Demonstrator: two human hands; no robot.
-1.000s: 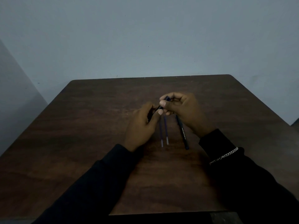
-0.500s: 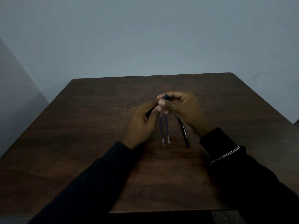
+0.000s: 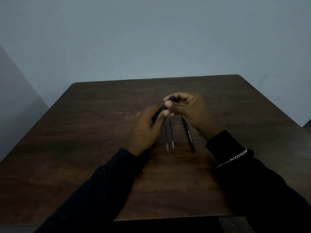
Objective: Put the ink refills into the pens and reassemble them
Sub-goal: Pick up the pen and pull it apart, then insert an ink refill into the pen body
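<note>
Both sets of fingers (image 3: 168,104) clamped on one pen (image 3: 162,108) – left hand (image 3: 146,130) steadies the barrel, right hand (image 3: 188,111) pinches the far end, I'd say to work that end piece. Held above the bench (image 3: 84,148). Two refills (image 3: 169,133) lie parallel under the hands, second pen (image 3: 188,135) just beside – staged within reach, I reckon

Two hands meet above the middle of a table (image 3: 84,148), the left hand (image 3: 144,130) and right hand (image 3: 191,113) sharing one pen (image 3: 162,108). Below them on the tabletop lie two refills (image 3: 169,133) side by side, with another pen (image 3: 188,135) just to their right.
</note>
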